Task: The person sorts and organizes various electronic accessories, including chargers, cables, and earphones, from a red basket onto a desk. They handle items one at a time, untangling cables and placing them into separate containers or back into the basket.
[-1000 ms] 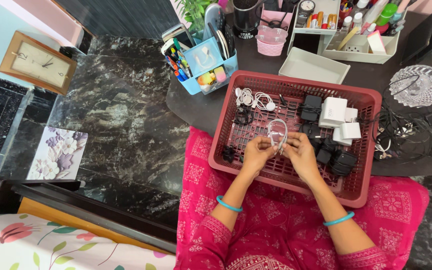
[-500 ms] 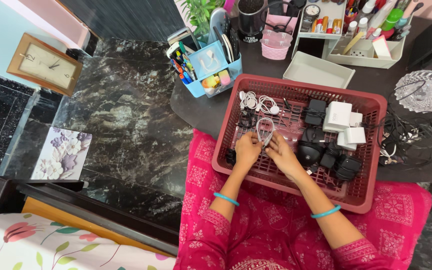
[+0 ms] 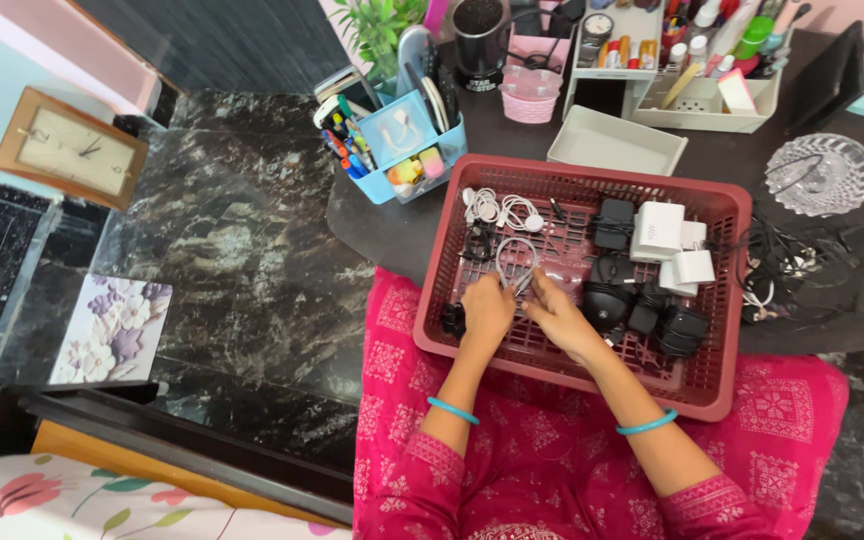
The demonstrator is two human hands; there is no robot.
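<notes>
so both hands are down in the red basket (image 3: 727, 300), which sits half on her lap so it's easy to reach; left hand (image 3: 487, 310) and right hand (image 3: 560, 318) each pinch the coiled white cable (image 3: 514, 258), keeping the loop from springing apart, low over the basket floor; black chargers (image 3: 642, 305) bunched right, white earphones (image 3: 500, 208) at the back

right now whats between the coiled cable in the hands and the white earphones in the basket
In the head view, a small black cable bundle lies between the looped cable and the white earphones.
</notes>
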